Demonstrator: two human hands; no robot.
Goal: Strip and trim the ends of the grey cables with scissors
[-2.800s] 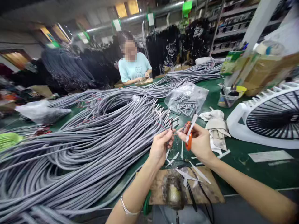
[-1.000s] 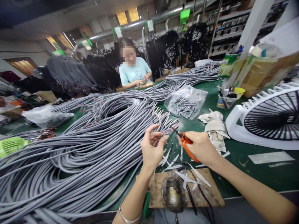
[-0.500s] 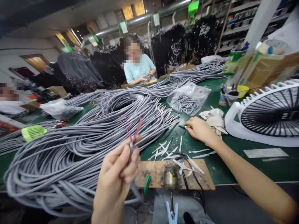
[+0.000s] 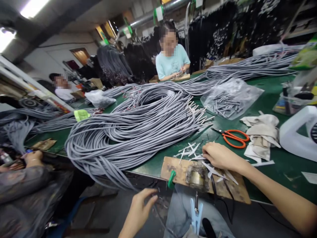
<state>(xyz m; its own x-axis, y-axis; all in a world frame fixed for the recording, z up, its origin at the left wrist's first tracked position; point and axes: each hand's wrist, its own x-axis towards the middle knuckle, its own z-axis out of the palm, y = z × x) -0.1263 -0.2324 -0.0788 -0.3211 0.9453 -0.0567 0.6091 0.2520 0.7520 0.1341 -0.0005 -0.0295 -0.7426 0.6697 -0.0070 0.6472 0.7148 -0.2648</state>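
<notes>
My left hand (image 4: 141, 210) is low in front of the table edge, thumb and fingers apart. A grey cable (image 4: 160, 218) hangs just beside its fingertips. My right hand (image 4: 219, 157) reaches down over the wooden board (image 4: 169, 165), among white strips (image 4: 192, 150) and a black cord (image 4: 213, 185). Its fingers are bent together, and what they pinch is hidden. Orange-handled scissors (image 4: 235, 138) lie on the table beyond this hand. A large bundle of grey cables (image 4: 138, 132) lies to the left.
A clear plastic bag (image 4: 230, 99) holds short grey pieces. Right of the scissors are cloth gloves (image 4: 262, 132) and a white fan (image 4: 297, 135). A green clamp (image 4: 171, 179) sits on the board's edge. A co-worker (image 4: 172, 59) sits opposite; another person's arm (image 4: 32, 162) is at left.
My right hand has left the scissors and come nearer, to the strips. My left hand has lowered and opened; the cable's coloured wire ends are out of sight. The view has swung left.
</notes>
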